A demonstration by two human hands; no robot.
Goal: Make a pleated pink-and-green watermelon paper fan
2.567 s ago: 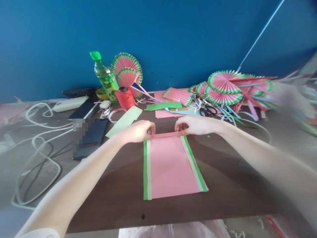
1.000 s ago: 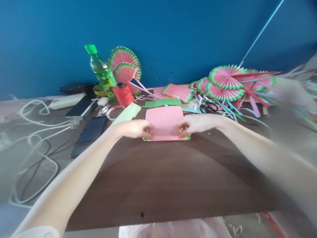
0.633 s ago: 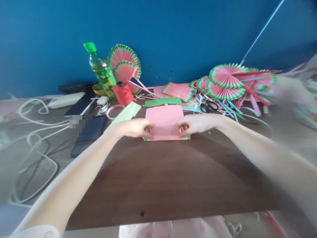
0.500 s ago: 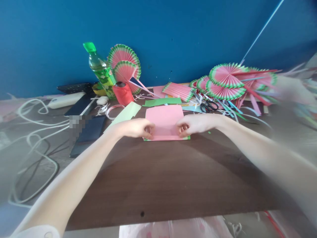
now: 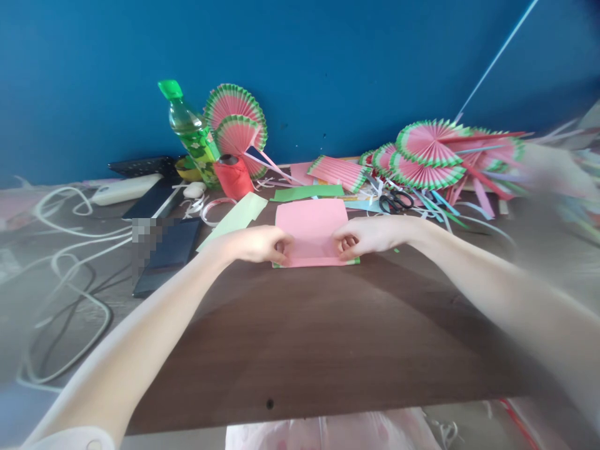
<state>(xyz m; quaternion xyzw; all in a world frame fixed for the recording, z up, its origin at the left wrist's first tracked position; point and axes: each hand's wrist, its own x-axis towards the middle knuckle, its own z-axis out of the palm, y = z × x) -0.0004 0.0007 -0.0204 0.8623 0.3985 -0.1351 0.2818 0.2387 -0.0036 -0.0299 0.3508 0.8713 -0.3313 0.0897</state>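
Note:
A pink paper sheet [image 5: 312, 228] with green strips at its side edges lies on the dark wooden table [image 5: 328, 337], its plain pink side up. My left hand [image 5: 257, 244] pinches the sheet's near left corner, fingers curled closed. At the near right corner my right hand [image 5: 368, 236] pinches the same folded edge. The near edge shows a narrow fold with green tips poking out under both hands.
Finished pink-and-green paper fans [image 5: 424, 156] and paper strips pile at the back right, with black scissors [image 5: 396, 201]. A green bottle [image 5: 190, 134], a red spool [image 5: 233, 177] and two fans [image 5: 234, 122] stand at the back left. A phone [image 5: 166, 253] and white cables [image 5: 65, 250] lie left.
The sheet lay towards me with its green bands up 2.6 s ago; now it lies away from me, plain pink side up. In the last second, both hands stay put on the near edge.

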